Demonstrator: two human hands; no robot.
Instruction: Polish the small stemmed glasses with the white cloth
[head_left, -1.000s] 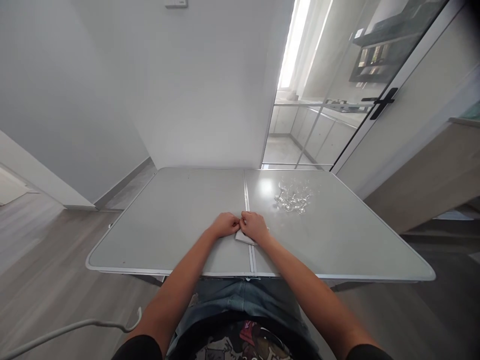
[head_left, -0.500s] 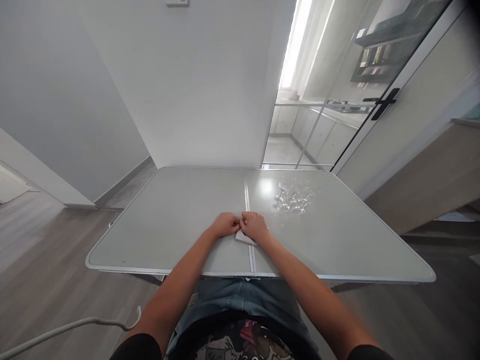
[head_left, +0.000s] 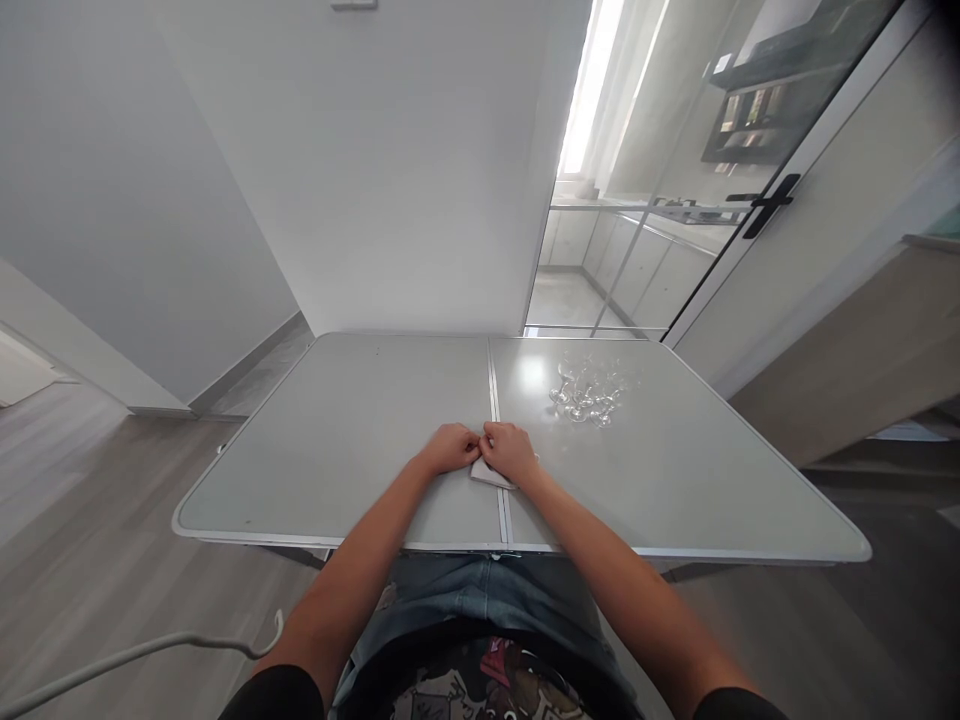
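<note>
Cloth (head_left: 490, 474), white and flat, seemingly folded, lies near the table's middle, partly under the right hand (head_left: 510, 452) and across the seam (head_left: 493, 390), which runs from twelve to six o'clock. The right hand's fingers are curled in and closed; whether they pinch the cloth cannot be told. The left hand (head_left: 451, 448), at nine o'clock from the right, also has its fingers curled in and closed, its fingertips meeting or almost meeting the right's at the cloth's upper edge; its grip on the cloth cannot be told either.

At about two o'clock from the hands, well apart from them, clear glassware (head_left: 589, 395) is clustered on the table (head_left: 337, 430), too small to count. A wall (head_left: 375, 180) rises at twelve o'clock, a glazed door (head_left: 817, 130) at two. A pale hooked rod (head_left: 150, 652) reaches in from eight o'clock, beside the left forearm.
</note>
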